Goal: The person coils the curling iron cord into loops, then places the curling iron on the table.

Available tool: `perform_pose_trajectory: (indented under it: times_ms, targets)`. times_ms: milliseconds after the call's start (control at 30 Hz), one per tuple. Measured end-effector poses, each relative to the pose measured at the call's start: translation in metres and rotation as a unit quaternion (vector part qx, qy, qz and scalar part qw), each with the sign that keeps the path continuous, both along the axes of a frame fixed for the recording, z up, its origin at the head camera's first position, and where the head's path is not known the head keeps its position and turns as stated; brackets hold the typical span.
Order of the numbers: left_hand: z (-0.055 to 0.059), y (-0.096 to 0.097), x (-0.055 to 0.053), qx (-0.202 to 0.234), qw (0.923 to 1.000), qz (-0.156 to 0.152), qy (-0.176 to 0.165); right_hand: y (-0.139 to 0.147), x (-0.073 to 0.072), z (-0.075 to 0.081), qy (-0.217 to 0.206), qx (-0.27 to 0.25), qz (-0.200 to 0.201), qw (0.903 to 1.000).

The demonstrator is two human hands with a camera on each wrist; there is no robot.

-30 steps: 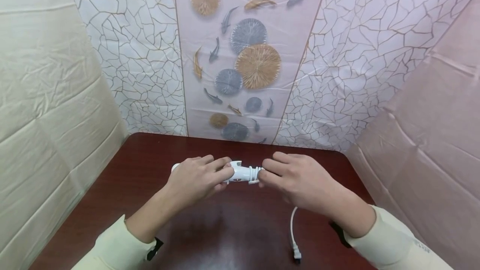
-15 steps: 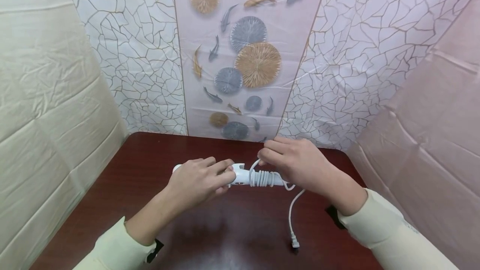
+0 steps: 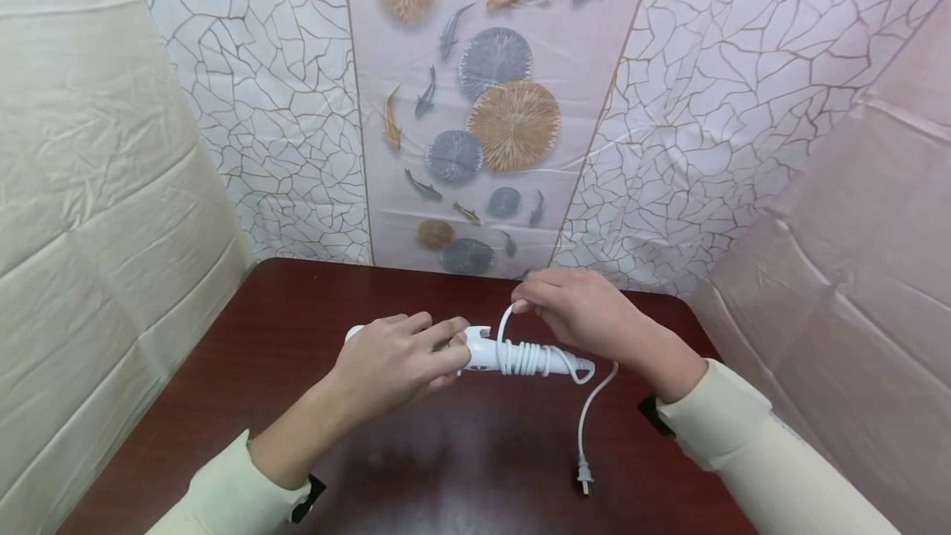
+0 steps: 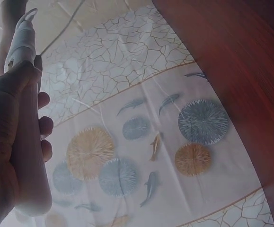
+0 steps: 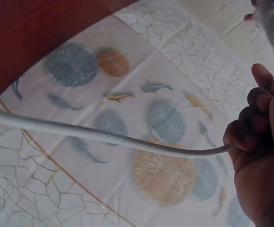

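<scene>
My left hand (image 3: 397, 357) grips a white wand-shaped electric appliance (image 3: 484, 351), held level above the table; its exact kind does not show. In the left wrist view, the thumb and fingers wrap round its smooth, round-ended body (image 4: 30, 156). White power cord (image 3: 523, 358) lies in several coils round the appliance's right part. From the leftmost coil the cord rises to my right hand (image 3: 583, 308), which pinches it above the appliance. The right wrist view shows the cord (image 5: 127, 142) running into the curled fingers. Its free end hangs below, with a two-prong plug (image 3: 584, 475).
A dark red-brown table (image 3: 297, 304) lies beneath both hands. Behind it hangs a cloth backdrop (image 3: 461, 213) with fish and round patterns, and pale cloth walls (image 3: 89, 229) stand on both sides.
My right hand has moved up from the appliance, drawing a loop of cord above it and uncovering the coils. The hanging plug has shifted slightly up. The left hand keeps its grip.
</scene>
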State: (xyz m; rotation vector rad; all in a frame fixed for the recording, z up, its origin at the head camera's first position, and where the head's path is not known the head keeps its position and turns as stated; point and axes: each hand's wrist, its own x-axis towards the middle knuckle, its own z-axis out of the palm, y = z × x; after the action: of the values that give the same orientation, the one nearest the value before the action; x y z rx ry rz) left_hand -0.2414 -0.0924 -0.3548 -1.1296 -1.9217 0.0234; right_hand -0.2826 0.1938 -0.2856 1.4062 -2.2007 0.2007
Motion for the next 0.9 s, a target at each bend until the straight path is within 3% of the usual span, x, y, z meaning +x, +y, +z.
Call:
perform_pose_trajectory:
  times_ms: [233, 500, 667, 800, 900]
  targets:
    - [0.001, 0.002, 0.002, 0.007, 0.9998, -0.007, 0.017, 0.002, -0.01, -0.012, -0.086, 0.005, -0.023, 0.996]
    - [0.001, 0.001, 0.004, 0.012, 0.9999, -0.003, 0.011, 0.004, -0.019, -0.034, -0.204, -0.023, 0.009, 0.9787]
    - [0.001, 0.002, 0.003, 0.025, 0.9996, -0.008, 0.013, 0.0, -0.021, -0.048, -0.221, -0.051, 0.041, 0.9732]
    - [0.002, 0.001, 0.003, 0.038, 0.9992, -0.007, 0.007, -0.007, -0.014, -0.06, -0.222, -0.091, 0.047, 0.9697]
    - [0.002, 0.0, 0.003, 0.047, 0.9989, 0.001, 0.002, -0.013, -0.005, -0.071, -0.254, -0.127, 0.03, 0.9584]
